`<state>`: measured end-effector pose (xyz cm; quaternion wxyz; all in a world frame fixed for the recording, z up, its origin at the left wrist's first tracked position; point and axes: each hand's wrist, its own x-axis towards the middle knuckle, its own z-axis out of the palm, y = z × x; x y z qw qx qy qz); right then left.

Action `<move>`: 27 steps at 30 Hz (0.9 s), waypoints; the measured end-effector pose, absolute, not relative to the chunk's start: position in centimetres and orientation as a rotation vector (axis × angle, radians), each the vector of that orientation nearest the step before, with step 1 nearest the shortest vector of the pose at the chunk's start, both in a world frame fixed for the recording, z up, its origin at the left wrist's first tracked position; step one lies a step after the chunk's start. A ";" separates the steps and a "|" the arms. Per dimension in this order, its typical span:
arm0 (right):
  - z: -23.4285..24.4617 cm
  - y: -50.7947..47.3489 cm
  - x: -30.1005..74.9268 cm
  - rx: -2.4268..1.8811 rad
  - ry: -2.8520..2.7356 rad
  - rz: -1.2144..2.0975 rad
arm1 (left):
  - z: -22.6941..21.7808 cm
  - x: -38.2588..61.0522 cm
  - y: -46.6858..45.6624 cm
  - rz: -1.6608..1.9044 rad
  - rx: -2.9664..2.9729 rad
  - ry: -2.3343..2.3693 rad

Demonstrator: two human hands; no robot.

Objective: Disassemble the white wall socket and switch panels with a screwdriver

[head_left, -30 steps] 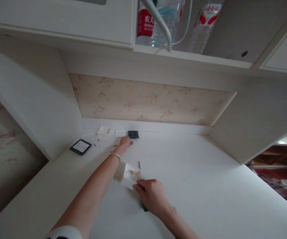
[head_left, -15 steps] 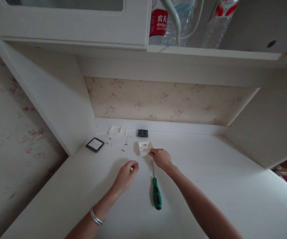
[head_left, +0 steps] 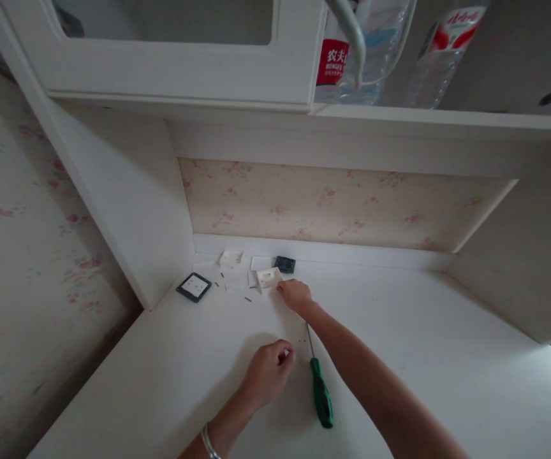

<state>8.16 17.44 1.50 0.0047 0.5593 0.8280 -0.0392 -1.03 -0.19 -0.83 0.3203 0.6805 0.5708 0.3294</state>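
Note:
My right hand (head_left: 295, 296) pinches the near right corner of a white plastic back box (head_left: 268, 279), which is tilted a little at the back of the desk. Nearer to me, my left hand (head_left: 268, 371) hovers with thumb and fingers pressed together; whatever they hold, if anything, is too small to name. A screwdriver (head_left: 322, 395) with a green handle lies between my arms, its shaft pointing away from me. Just behind the box rests a dark rectangular module (head_left: 285, 264). A second white box (head_left: 230, 258) and a flat white piece (head_left: 261, 262) lie to the left.
At the left is a socket plate (head_left: 194, 287) with a dark frame. Several small dark screws (head_left: 247, 299) are scattered near the boxes. A cabinet (head_left: 175, 70) overhangs the white desk (head_left: 400, 357), with plastic bottles (head_left: 440, 60) on its shelf. A side panel (head_left: 117, 210) stands left.
The view has shifted, so the scene sits further right and lower. My right hand has carried the white back box left and slightly back. My left hand has come nearer to me and right.

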 end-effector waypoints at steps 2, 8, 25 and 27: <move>1.3 18.0 7.3 1.732 2.593 -0.129 | -0.9 -1.0 -0.2 0.843 1.816 1.506; 1.4 19.7 4.6 1.679 2.583 -0.176 | -1.0 -1.2 0.3 0.779 1.882 1.523; 0.3 21.8 9.5 2.056 2.493 -0.285 | -0.9 -1.2 0.4 0.677 1.910 1.566; 0.0 22.5 9.7 1.976 2.562 -0.323 | -1.0 -1.2 0.4 0.680 1.919 1.571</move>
